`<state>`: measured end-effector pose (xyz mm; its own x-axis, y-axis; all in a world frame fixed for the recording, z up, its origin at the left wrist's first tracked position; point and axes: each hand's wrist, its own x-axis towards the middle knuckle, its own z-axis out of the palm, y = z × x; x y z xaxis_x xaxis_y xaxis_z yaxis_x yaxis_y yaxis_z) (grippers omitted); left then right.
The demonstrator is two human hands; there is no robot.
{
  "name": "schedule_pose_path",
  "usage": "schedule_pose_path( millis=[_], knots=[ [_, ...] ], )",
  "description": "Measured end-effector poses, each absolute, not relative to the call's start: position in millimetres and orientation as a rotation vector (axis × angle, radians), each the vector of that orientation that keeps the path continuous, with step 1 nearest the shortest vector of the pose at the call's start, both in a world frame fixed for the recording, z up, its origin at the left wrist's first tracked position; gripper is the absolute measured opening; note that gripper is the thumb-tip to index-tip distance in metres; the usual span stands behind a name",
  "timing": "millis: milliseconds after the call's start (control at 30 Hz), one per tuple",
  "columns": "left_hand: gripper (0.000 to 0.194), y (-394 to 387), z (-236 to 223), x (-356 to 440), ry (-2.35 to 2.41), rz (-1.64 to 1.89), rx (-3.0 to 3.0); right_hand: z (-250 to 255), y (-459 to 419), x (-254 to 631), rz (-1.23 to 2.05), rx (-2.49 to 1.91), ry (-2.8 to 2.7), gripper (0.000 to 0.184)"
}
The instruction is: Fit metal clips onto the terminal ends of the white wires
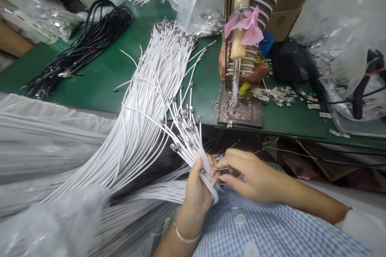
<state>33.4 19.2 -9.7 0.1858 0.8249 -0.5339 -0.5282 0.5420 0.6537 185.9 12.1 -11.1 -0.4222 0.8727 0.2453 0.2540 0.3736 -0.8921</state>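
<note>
My left hand (196, 190) is closed around a bunch of white cables (141, 128) with small metal ends, held low in front of my checked shirt. The cable ends (187, 126) fan upward from my fist. My right hand (245, 174) is right beside it, fingers pinched on a thin wire (221, 168) at the top of the bunch. More white cables lie spread over the green table (99, 80) and across my lap at the left.
A soldering iron on a stand (241, 48) rises above a dark plate (238, 110) with solder bits. A black cable bundle (81, 50) lies at the back left. Small metal parts (283, 96) and plastic bags (346, 28) sit at the right.
</note>
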Motion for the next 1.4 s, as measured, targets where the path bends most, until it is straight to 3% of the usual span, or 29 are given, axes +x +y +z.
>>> schedule_pose_path(
  millis=[100,233,533,900,1033,1233,1400],
  knots=[
    [0.023,16,-8,35,1.095,1.100,0.237,-14,14,165,0.949,-0.973,-1.978,0.018],
    [0.019,14,-7,36,1.173,1.148,0.198,-20,17,157,0.801,-0.986,-2.071,0.009],
    [0.025,14,-18,26,1.184,1.038,0.541,-23,6,172,1.052,-0.886,-1.874,0.005],
    [0.029,4,-19,25,1.338,1.041,0.573,-36,27,183,1.065,-1.061,-1.517,0.032],
    [0.032,-4,-24,23,1.328,1.012,0.604,-34,33,164,1.200,-1.015,-1.401,0.017],
    [0.038,-7,-22,21,1.345,1.064,0.551,-35,30,152,1.620,-0.911,-1.077,0.031],
    [0.035,-4,-21,23,1.296,1.079,0.567,-40,26,155,1.655,-0.910,-1.059,0.034]
  ],
)
